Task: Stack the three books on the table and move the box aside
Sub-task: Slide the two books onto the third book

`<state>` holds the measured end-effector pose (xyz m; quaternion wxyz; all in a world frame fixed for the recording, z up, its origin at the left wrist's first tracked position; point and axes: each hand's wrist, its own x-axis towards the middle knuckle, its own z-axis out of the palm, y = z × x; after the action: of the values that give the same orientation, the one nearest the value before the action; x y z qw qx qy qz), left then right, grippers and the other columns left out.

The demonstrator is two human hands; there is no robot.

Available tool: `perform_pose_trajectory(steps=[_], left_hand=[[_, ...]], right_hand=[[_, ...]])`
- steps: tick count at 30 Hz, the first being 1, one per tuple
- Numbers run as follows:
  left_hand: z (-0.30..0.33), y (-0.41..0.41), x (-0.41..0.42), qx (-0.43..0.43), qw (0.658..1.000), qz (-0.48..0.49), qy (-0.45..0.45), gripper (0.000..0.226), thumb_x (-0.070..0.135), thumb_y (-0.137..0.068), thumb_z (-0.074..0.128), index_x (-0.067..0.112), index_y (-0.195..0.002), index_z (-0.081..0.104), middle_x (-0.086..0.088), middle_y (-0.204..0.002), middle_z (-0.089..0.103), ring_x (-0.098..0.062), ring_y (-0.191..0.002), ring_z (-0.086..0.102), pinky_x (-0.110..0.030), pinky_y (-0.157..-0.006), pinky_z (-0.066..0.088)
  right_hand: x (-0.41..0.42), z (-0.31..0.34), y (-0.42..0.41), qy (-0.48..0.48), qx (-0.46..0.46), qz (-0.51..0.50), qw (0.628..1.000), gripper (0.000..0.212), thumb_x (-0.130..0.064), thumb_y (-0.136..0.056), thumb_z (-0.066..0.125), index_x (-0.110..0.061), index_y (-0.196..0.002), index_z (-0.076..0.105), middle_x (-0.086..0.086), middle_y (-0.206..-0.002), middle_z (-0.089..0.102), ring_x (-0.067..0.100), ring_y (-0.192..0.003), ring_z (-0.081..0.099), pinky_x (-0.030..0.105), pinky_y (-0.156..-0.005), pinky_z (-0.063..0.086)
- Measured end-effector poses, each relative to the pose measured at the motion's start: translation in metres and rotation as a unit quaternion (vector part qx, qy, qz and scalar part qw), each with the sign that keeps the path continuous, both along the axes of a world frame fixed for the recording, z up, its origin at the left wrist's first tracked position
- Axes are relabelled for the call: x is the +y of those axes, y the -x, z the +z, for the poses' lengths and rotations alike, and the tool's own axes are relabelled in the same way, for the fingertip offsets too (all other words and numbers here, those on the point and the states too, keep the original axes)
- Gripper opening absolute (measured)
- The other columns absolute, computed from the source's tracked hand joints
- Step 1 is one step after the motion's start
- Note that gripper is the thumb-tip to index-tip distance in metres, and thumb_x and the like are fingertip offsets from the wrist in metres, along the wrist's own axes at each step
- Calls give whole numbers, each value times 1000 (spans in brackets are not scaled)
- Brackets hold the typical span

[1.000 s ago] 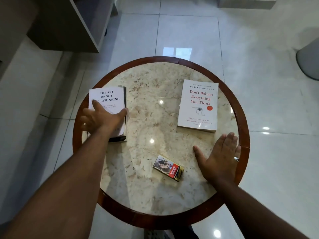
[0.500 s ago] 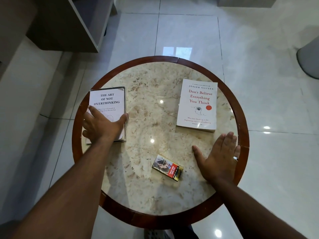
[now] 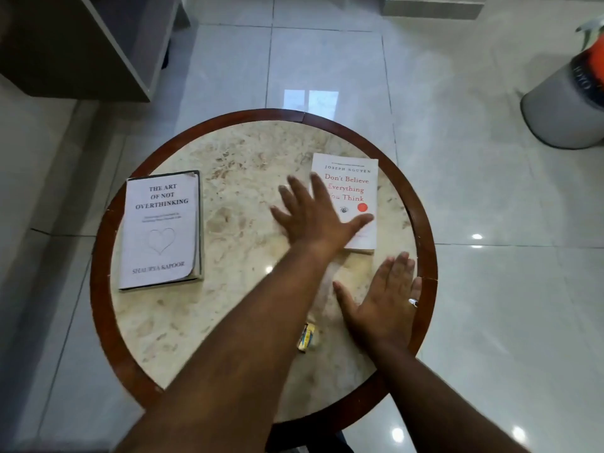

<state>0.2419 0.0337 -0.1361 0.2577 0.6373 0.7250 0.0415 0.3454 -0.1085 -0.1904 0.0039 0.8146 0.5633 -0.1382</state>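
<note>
A white book titled "The Art of Not Overthinking" [image 3: 161, 228] lies on top of a darker book, whose edge [image 3: 200, 223] shows along its right side, at the left of the round marble table [image 3: 242, 178]. A white book with red lettering [image 3: 354, 188] lies at the right. My left hand [image 3: 313, 217] reaches across the table with fingers spread, its thumb and palm over that book's left part. My right hand [image 3: 382, 302] rests flat and open on the table near the right rim. The small box [image 3: 307, 338] is mostly hidden behind my left forearm.
A dark cabinet [image 3: 85, 44] stands on the tiled floor at the upper left. A grey round object with an orange part [image 3: 568, 103] sits on the floor at the upper right. The table has a brown wooden rim [image 3: 98, 256].
My left hand has left the stacked books on the left and swung right across the table onto the red-lettered book. The right hand stays flat. The view shifted slightly.
</note>
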Motion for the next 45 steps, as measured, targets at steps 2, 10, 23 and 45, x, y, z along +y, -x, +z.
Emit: perform_pose_trajectory(steps=[2,10,23,45], left_hand=[[-1,-35,3,-5,999,2,40,130,91,-58,48,24,-152,-10,-24,-159,-18,-47,-144,-15,-67,-110,-3],[-11,-6,15,83,993,39,72,123,79,-55,68,37,-150,2,-30,-149,11,-50,-134,15,-67,-108,18],[31,107,7,77,992,95,39,143,103,-27,42,48,-143,-20,-22,-133,23,-42,-103,40,-45,-80,35],[1,242,-37,69,940,334,32,136,98,-43,48,32,-151,-1,-21,-141,32,-43,-123,33,-58,-101,28]], right_hand=[[0,-1,-1,6,-10,1,1000,117,-89,-76,-4,-5,-157,1,18,-168,-8,32,-155,-11,47,-124,-11],[-1,-3,2,-19,9,3,1000,118,-91,-79,14,-2,-156,5,22,-167,0,35,-155,-3,50,-124,-2],[2,2,9,3,14,4,1000,117,-87,-79,11,0,-156,-4,22,-166,-12,34,-154,-14,51,-124,-10],[1,0,7,21,-31,-1,999,117,-89,-80,12,0,-155,-2,23,-166,-9,35,-154,-13,51,-124,-8]])
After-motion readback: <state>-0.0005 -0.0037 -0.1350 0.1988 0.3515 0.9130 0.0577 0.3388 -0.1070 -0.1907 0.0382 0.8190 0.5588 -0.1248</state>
